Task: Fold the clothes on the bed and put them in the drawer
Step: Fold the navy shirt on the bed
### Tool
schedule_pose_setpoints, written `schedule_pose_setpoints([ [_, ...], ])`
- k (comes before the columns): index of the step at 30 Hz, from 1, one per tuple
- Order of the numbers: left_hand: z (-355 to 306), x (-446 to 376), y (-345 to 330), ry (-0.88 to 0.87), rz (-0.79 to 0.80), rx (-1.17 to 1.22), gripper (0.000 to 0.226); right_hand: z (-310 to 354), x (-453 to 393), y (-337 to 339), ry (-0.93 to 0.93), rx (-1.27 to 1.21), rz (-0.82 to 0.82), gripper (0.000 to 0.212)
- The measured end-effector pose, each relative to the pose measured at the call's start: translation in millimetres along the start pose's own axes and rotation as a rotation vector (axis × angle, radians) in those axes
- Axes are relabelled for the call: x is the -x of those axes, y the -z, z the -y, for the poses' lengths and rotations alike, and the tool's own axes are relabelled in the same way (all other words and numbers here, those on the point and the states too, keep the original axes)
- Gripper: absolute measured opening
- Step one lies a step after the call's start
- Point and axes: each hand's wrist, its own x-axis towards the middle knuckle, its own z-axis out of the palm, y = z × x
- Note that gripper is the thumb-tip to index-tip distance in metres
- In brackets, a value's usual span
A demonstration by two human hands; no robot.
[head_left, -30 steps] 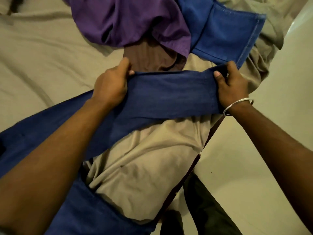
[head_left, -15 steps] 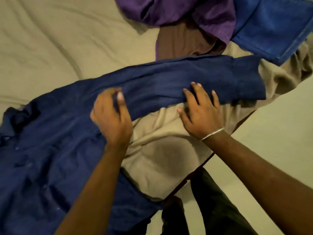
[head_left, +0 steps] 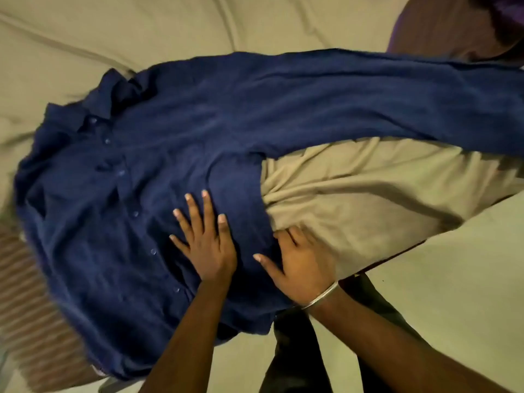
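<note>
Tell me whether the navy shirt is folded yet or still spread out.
Spread out, not folded. The navy shirt lies flat on the bed, button placket up, one sleeve stretched right. Left hand presses flat on it.

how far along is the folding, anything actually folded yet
Nothing looks folded yet. The navy shirt lies spread button-side up on the bed, one sleeve stretched out to the right. In hand: the left hand presses flat on it and the right hand rests at its edge. Left: folding it, the brown garment too, and the drawer, which isn't in view.
</note>
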Motion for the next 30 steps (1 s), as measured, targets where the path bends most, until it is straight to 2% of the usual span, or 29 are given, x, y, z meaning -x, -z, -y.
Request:
schedule_pose_setpoints([
  [3, 1.6, 2.9, 1.7, -0.033, 0.001, 0.053, 0.056, 6.9, 19.7, -19.9, -0.034, -0.045, -0.030, 0.031],
  [7, 12.6, 6.5, 9.4, -0.067, -0.038, 0.305, 0.054, 9.9, 46.8, -21.3, -0.143, -0.412, 0.006, 0.031],
  [9, 22.7, 11.2, 12.3, -0.089, -0.055, 0.365, 0.051, -2.6, 58.9, -25.0, -0.247, -0.482, -0.002, 0.026],
  [13, 56.2, 32.9, 18.8, -0.191, -0.208, 0.285, 0.040, -32.4, 70.0, -29.9, -0.170, -0.289, -0.056, 0.040],
  [15, 79.7, 46.7, 22.5, -0.199, -0.307, 0.277, 0.036, -34.6, 71.1, -32.5, -0.178, -0.171, -0.117, 0.032],
  [17, 110.4, 56.1, 29.2, -0.015, -0.356, 0.248, 0.043, -24.4, 70.7, -31.5, -0.258, -0.087, -0.208, 0.019],
  [19, 140.6, 62.0, 30.2, 0.244, -0.269, 0.175, 0.053, -12.4, 68.8, -24.9, -0.271, -0.042, -0.302, 0.014],
  [20, 161.1, 68.0, 30.2, 0.314, -0.202, 0.137, 0.056, -0.2, 68.7, -25.9, -0.200, -0.028, -0.343, 0.016],
  [21, 176.6, 75.0, 30.1, 0.297, -0.150, 0.109, 0.058, 12.8, 65.9, -25.9, -0.100, -0.039, -0.377, 0.020],
  [23, 199.7, 90.8, 29.0, 0.159, -0.114, 0.123, 0.057, 48.3, 53.6, -29.7, 0.121, -0.112, -0.385, 0.024],
  [24, 208.9, 96.9, 31.1, 0.144, -0.147, 0.161, 0.055, 70.1, 45.1, -36.1, 0.236, -0.130, -0.355, 0.026],
  [25, 214.8, 100.0, 34.0, 0.200, -0.217, 0.210, 0.052, 91.5, 34.0, -43.5, 0.338, -0.132, -0.309, 0.029],
  [28, 237.5, 97.2, 45.1, 0.627, -0.417, 0.332, 0.053, 138.2, 2.7, -76.7, 0.468, 0.000, -0.128, 0.045],
  [29, 247.6, 96.1, 49.8, 0.739, -0.391, 0.344, 0.062, 146.4, -3.6, -91.1, 0.466, 0.090, -0.046, 0.052],
  [30, 255.7, 96.1, 53.5, 0.777, -0.328, 0.338, 0.072, 147.8, -7.9, -103.4, 0.466, 0.191, 0.031, 0.058],
])
